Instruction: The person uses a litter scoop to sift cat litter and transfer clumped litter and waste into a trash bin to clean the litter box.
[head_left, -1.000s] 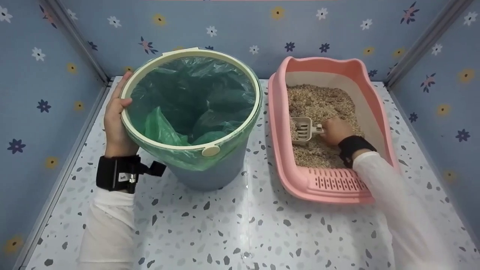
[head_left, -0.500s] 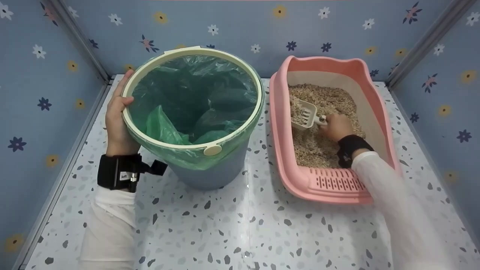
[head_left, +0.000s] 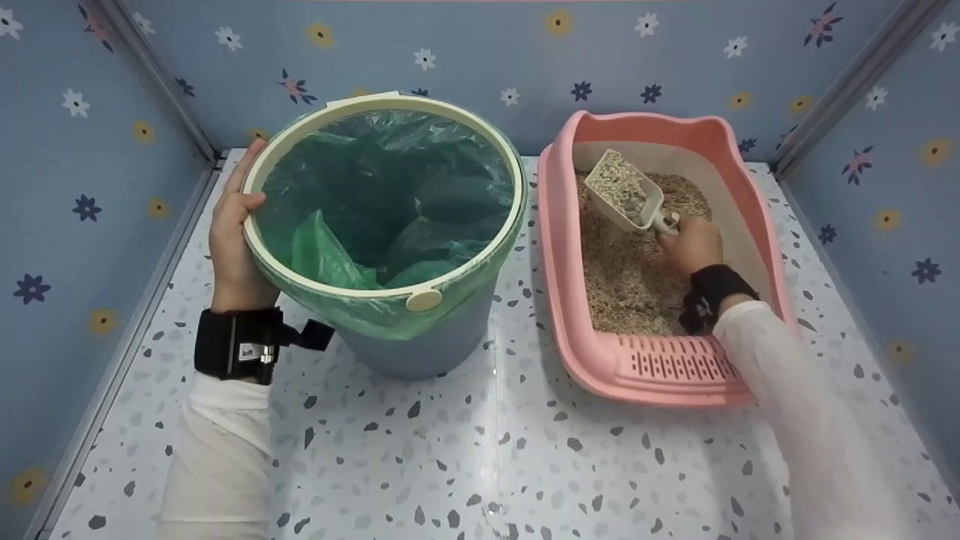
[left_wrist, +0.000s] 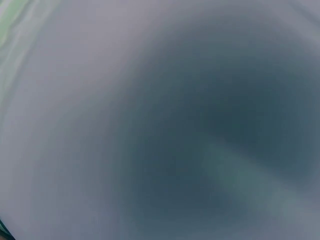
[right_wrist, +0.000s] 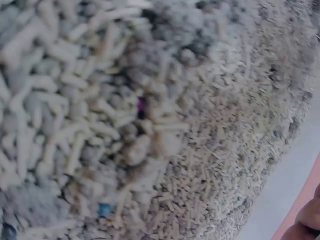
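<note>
My right hand (head_left: pixel 691 244) grips the handle of a cream litter scoop (head_left: pixel 652 201) above the pink litter box (head_left: pixel 551 262). Pale pellets and a greyish clump (head_left: pixel 635 208) fill the scoop, which points toward the back left. Below it spreads brown pellet litter (head_left: pixel 630 300); the right wrist view shows litter pellets (right_wrist: pixel 210 150) close up and a bit of fingers (right_wrist: pixel 304 224). At left, my left hand (head_left: pixel 236 244) holds the side of a blue-grey trash bin (head_left: pixel 427 356), thumb on its cream rim. A green bag (head_left: pixel 322 251) lines the bin. Only blurred bin wall (left_wrist: pixel 75 75) fills the left wrist view.
Bin and litter box stand side by side on a speckled white floor (head_left: pixel 420 465), with a narrow gap between them. Flowered blue panels (head_left: pixel 480 45) enclose the back and both sides. A perforated step (head_left: pixel 675 366) forms the box's front end.
The scoop has risen out of the litter, now loaded with pellets, and swung toward the back of the box with my right hand. My left hand and the bin stay put.
</note>
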